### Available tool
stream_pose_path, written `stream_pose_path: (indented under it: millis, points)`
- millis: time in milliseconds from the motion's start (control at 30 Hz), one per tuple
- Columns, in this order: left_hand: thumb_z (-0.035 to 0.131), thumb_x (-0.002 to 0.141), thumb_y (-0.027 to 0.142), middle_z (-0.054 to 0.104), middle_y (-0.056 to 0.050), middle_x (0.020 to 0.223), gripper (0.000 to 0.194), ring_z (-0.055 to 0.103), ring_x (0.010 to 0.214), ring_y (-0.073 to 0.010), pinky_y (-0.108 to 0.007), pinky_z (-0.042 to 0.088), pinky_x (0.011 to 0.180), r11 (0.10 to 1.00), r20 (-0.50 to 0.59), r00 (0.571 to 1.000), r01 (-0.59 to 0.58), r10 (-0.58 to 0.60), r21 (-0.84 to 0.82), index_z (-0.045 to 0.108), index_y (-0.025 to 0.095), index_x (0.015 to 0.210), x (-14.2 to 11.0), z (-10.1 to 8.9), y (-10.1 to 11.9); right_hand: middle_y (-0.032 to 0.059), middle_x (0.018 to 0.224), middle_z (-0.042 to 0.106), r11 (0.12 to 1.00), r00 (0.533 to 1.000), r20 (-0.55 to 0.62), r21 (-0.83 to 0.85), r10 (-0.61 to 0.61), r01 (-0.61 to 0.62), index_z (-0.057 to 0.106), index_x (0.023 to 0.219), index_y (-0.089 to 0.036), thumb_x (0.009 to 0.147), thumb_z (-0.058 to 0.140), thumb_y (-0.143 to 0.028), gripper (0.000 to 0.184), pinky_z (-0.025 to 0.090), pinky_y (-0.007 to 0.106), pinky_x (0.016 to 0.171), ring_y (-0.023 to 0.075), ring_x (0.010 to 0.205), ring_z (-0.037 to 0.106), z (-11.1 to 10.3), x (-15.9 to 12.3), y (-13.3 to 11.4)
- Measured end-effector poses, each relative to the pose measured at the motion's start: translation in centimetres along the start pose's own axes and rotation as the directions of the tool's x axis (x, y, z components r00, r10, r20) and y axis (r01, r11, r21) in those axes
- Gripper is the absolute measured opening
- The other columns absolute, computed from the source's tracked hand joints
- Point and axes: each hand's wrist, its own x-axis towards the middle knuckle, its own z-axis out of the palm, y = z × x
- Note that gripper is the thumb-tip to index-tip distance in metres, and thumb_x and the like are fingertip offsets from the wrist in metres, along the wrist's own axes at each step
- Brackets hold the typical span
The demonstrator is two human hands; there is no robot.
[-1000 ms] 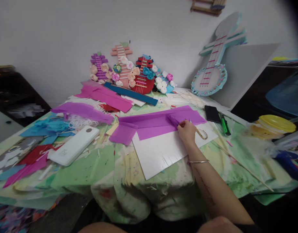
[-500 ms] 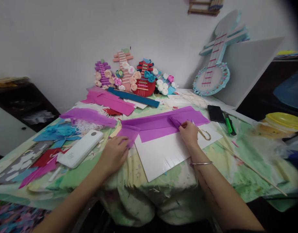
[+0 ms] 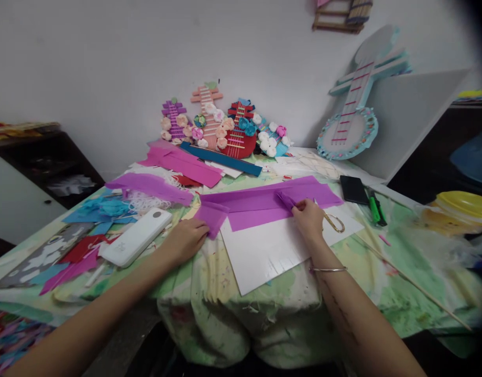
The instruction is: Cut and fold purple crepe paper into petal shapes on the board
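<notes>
My right hand [image 3: 308, 219] pinches a small folded strip of purple crepe paper [image 3: 285, 199] above a larger purple crepe paper sheet [image 3: 260, 207]. That sheet lies across a white board [image 3: 264, 259]. Gold-handled scissors [image 3: 335, 222] rest on the board beside my right hand, their blades partly hidden. A loose purple piece [image 3: 212, 215] sits at the sheet's left end. My left hand [image 3: 188, 240] is low on the table with its fingers curled together at the edge of this piece; whatever is between the fingertips is hidden.
To the left lie a white power bank [image 3: 137, 238], a patterned phone case [image 3: 44, 256] and blue paper scraps [image 3: 103, 209]. At the right are a black phone [image 3: 354, 189], a green cutter [image 3: 374, 209], a thin stick [image 3: 414, 280] and a yellow-lidded tub [image 3: 463, 209]. Decorated paper guitars [image 3: 235, 139] stand behind.
My left hand has drawn slightly back, its fingers now curled closer together at the edge of the loose purple piece. My right hand keeps its pinch. The view has shifted a little.
</notes>
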Motion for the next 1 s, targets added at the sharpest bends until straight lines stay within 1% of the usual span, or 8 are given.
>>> stream_pose_path:
  millis: [200,300,367,433,500,567,867,1000]
  points:
    - [0.053,0.079,0.02,0.072,-0.005,0.086,0.02,0.062,0.079,-0.0205,-0.03,0.046,0.074,0.981,-0.093,0.991,0.079,-0.096,-0.178,0.072,0.021,0.085,1.1,-1.2,-0.2,0.0082,0.071,0.068,1.0,1.0,-0.001,0.015,-0.002,0.002,0.067,0.08,-0.013,0.072,0.057,-0.019,0.013,0.04,0.029,0.064,0.0213,0.067,0.061,0.1,-0.1,0.0]
    - [0.065,0.07,0.022,0.073,-0.004,0.08,0.013,0.061,0.071,-0.0188,-0.027,0.044,0.066,0.888,-0.231,0.935,0.147,-0.268,-0.436,0.075,0.022,0.079,2.8,-2.6,1.0,0.0072,0.069,0.068,1.0,1.0,0.008,0.026,-0.002,0.002,0.067,0.078,-0.014,0.072,0.058,-0.021,0.013,0.039,0.028,0.062,0.0201,0.064,0.06,0.1,0.0,-0.1]
    - [0.072,0.066,0.022,0.071,-0.003,0.07,0.013,0.057,0.061,-0.0151,-0.024,0.043,0.058,0.666,-0.181,0.88,0.182,-0.438,-0.724,0.075,0.019,0.078,4.4,-3.5,2.4,0.0068,0.069,0.068,0.999,1.0,0.012,0.033,-0.002,0.002,0.066,0.078,-0.014,0.071,0.059,-0.023,0.013,0.039,0.028,0.062,0.0196,0.063,0.059,0.1,0.0,-0.2]
    - [0.074,0.065,0.02,0.069,-0.003,0.068,0.015,0.055,0.054,-0.0104,-0.021,0.042,0.053,0.266,-0.034,0.837,0.135,-0.546,-0.954,0.074,0.015,0.08,6.2,-4.1,4.1,0.0067,0.069,0.068,0.999,1.0,0.014,0.038,-0.005,0.005,0.066,0.079,-0.014,0.069,0.06,-0.023,0.015,0.039,0.028,0.062,0.0195,0.063,0.059,0.1,-0.1,-0.2]
    - [0.073,0.064,0.011,0.068,-0.002,0.067,0.014,0.055,0.052,-0.008,-0.019,0.044,0.052,-0.098,0.112,0.809,0.067,-0.577,-0.993,0.07,0.012,0.078,7.8,-4.1,5.7,0.0067,0.069,0.068,0.999,1.0,0.013,0.044,-0.009,0.009,0.066,0.079,-0.014,0.068,0.06,-0.024,0.015,0.039,0.028,0.062,0.0196,0.063,0.059,0.0,-0.1,-0.3]
    - [0.069,0.068,0.004,0.065,0.0,0.062,0.013,0.056,0.051,-0.0069,-0.017,0.045,0.051,-0.282,0.179,0.79,0.007,-0.587,-0.959,0.068,0.011,0.079,9.0,-3.3,6.9,0.0067,0.068,0.067,0.999,1.0,0.01,0.052,-0.013,0.013,0.066,0.078,-0.014,0.068,0.06,-0.023,0.015,0.039,0.028,0.061,0.0197,0.062,0.058,0.0,-0.2,-0.2]
    - [0.058,0.078,0.0,0.069,-0.008,0.069,0.012,0.07,0.069,-0.0167,-0.027,0.056,0.072,-0.414,0.367,0.778,0.152,-0.511,-0.898,0.061,0.01,0.073,8.7,3.4,8.0,0.0045,0.07,0.066,0.955,0.982,0.061,0.252,-0.176,0.156,0.067,0.086,-0.014,0.076,0.055,-0.024,0.019,0.044,0.027,0.064,0.0165,0.064,0.059,-0.5,-0.7,-1.4]
    - [0.061,0.077,0.002,0.069,-0.006,0.072,0.01,0.069,0.071,-0.0164,-0.028,0.055,0.071,-0.41,0.361,0.807,0.164,-0.467,-0.897,0.062,0.011,0.078,8.3,3.6,8.1,-0.0014,0.062,0.065,0.82,0.873,0.256,0.52,-0.416,0.238,0.063,0.115,-0.017,0.077,0.06,-0.029,0.04,0.046,0.022,0.055,0.0123,0.054,0.057,-0.5,-2.2,-2.5]
